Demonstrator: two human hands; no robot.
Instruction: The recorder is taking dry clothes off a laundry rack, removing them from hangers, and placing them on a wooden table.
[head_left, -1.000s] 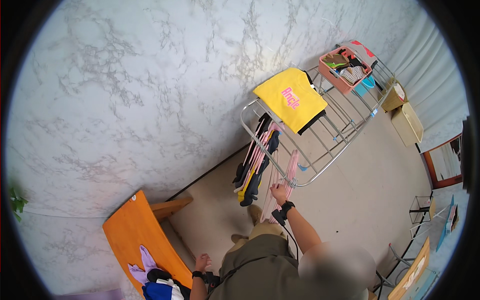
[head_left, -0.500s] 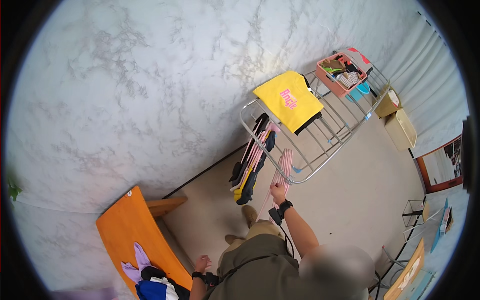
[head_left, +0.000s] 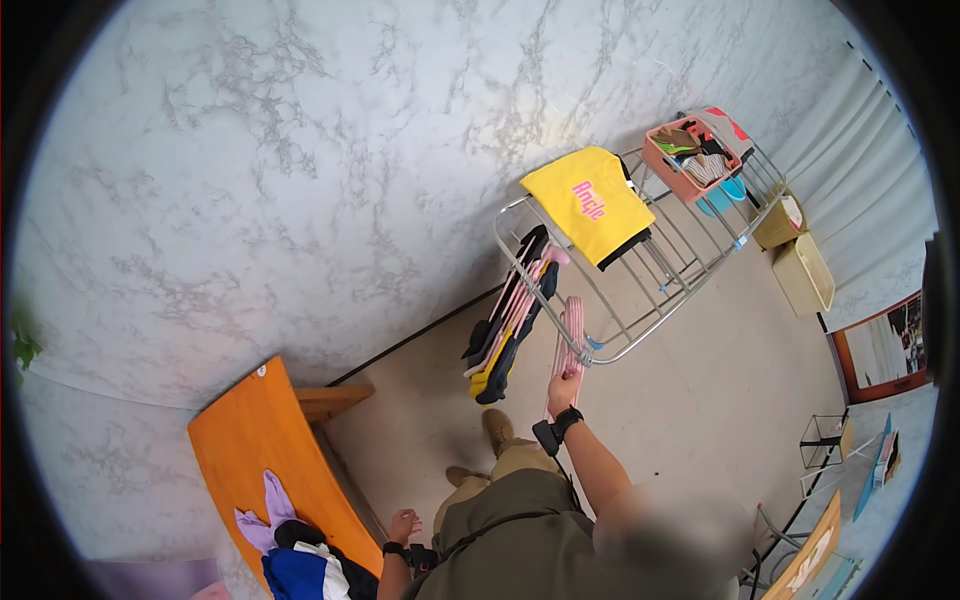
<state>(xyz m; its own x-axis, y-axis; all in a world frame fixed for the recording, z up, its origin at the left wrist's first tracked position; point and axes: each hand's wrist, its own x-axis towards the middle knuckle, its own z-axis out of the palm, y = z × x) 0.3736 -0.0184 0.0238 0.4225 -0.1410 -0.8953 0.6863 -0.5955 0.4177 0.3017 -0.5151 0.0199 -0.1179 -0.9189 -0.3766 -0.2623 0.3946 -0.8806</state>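
Yellow fabric shirt (head_left: 590,205) lay folded on silver metal rack (head_left: 650,328); purple-and-blue clothes (head_left: 305,572), left of it, lay heaped. Right hand (head_left: 563,392) gripped slim pink hangers (head_left: 571,330); half-curled left hand (head_left: 405,523) was empty.

1. You have two hands: left hand (head_left: 404,525), right hand (head_left: 564,391).
2. You wear two brown shoes (head_left: 497,428).
3. You face one metal drying rack (head_left: 640,340), one folded yellow shirt (head_left: 612,222), one pink basket (head_left: 674,176).
4. You have one orange table (head_left: 245,425).
5. You have several pink hangers (head_left: 573,322), too bunched to count.
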